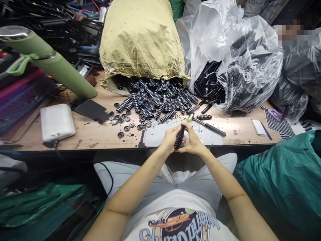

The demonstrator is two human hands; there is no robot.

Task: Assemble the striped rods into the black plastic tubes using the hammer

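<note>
The left hand [171, 136] and right hand [194, 140] have their fingers [187, 127] gripping 1 black piece [179, 138] between them, by the near edge of the surface [242, 129]. A hammer [210, 128] lies just beyond; bare room separates it from the white box [258, 128].

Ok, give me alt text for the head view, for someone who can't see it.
A person's left hand and right hand hold a small black piece at the front edge of a cluttered workbench. Beyond, black studded rollers spill from a yellow sack, beside a plastic bag of black parts.
</note>
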